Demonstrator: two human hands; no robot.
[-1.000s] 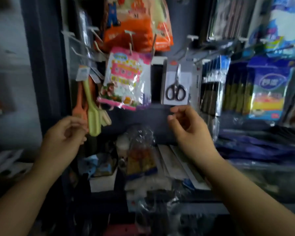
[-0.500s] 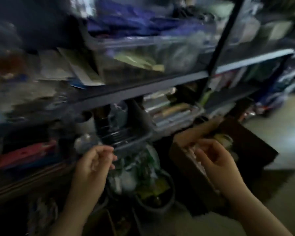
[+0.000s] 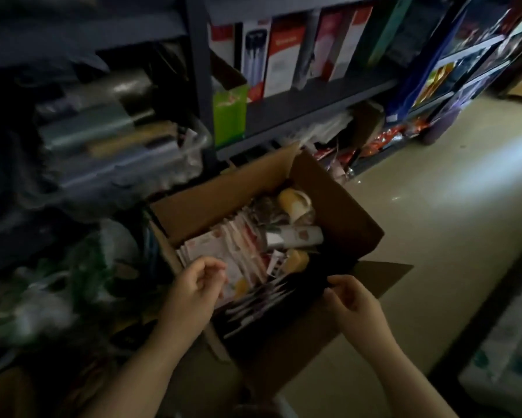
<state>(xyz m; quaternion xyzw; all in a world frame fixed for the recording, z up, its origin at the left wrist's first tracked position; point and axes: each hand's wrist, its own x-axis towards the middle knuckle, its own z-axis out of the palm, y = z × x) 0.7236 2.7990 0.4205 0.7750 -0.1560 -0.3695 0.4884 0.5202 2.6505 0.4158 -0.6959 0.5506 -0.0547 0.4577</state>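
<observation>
Cardboard box (image 3: 338,206) stood open on the floor (image 3: 434,206) at the foot of a dark metal shelf (image 3: 314,98). The shelf carried upright red-and-white cartons (image 3: 283,55) and a green carton (image 3: 229,116). A clear bin of rolls (image 3: 117,164) sat to the left of the box, with plastic bags (image 3: 57,282) below it. Nothing lay between the grips and the open top.

The box sat askew, its far corner pointing at the shelf and its flaps turned up or out.

Contents: a row of flat packets (image 3: 223,245) on edge along the left side; dark flat packs (image 3: 259,300) at the near end; a white bottle (image 3: 294,236) on its side, its long axis running left to right; a yellow cup (image 3: 294,200) tipped over at the far end.

Left grip (image 3: 197,285) hung over the near packets, fingers loosely curled, nothing seen in them. Right grip (image 3: 351,300) was at the box's near right edge, fingers curled. The area was too dark to tell whether it pinched the flap.
</observation>
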